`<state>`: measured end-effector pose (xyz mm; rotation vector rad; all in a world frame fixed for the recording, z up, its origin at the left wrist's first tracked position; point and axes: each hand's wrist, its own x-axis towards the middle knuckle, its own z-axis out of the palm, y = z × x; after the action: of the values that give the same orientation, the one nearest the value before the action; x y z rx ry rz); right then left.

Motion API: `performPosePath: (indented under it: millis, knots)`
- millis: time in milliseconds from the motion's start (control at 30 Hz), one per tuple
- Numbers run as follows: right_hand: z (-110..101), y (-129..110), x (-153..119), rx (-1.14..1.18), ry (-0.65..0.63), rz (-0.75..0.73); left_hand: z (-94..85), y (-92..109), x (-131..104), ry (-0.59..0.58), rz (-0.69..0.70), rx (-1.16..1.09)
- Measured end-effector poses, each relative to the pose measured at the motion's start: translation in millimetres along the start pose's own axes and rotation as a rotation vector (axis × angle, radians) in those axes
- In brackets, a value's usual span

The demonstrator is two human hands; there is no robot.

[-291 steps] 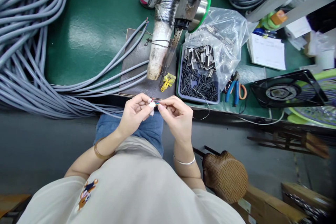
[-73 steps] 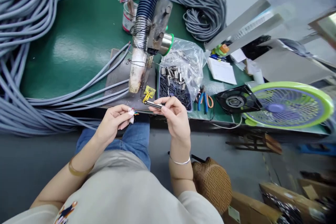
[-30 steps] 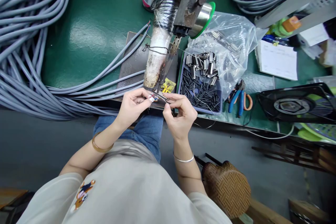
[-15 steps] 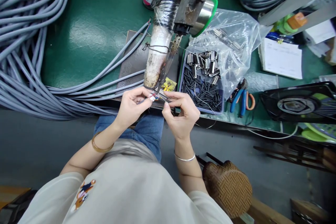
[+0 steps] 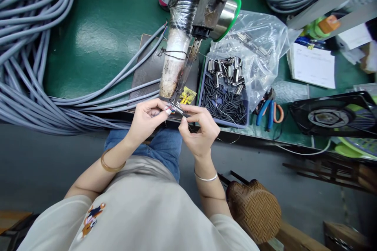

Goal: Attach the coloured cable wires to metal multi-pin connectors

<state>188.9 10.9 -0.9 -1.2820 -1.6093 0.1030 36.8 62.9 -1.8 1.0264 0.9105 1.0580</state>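
Note:
Pinched in the fingertips of my left hand [image 5: 147,119] are thin coloured wires [image 5: 169,110] at a cable's end. My right hand [image 5: 201,130] is closed, thumb against forefinger, on a fine strand of solder wire [image 5: 182,115] that points toward a small metal multi-pin connector [image 5: 176,106]. This connector lies between both hands at the table's edge. From above, a mounted soldering iron [image 5: 190,62] reaches down to it; exact contact is too small to make out. The solder spool [image 5: 228,19] hangs on the iron's stand.
A taped fume hose [image 5: 172,59] stands left of the iron. On the right, a blue bin [image 5: 247,119] holds black sleeves and connectors beside a plastic bag [image 5: 265,51], pliers [image 5: 269,111] and a black fan [image 5: 330,115]. Grey cables [image 5: 35,39] pile up at left.
The whole view has shifted slightly. Both hands keep their grips at the connector, with the right fingers a little lower against the table's edge.

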Motion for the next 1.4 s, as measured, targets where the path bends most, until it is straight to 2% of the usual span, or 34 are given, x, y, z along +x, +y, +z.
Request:
performPosePath:
  millis: [333,800,1133,1400]
  knots:
    - [2,-2,-1,0.091,-0.004,0.136,0.5,0,-2,0.018,0.019,-0.027]
    - [6,-1,4,-0.035,0.032,-0.007,6.9,5,-3,0.082,0.128,0.074]
    - [7,-1,2,-0.151,0.017,-0.136,6.6,5,-3,0.083,0.083,0.064]
    - [7,1,1,-0.147,0.012,-0.106,10.0,3,-5,0.112,0.094,0.095]
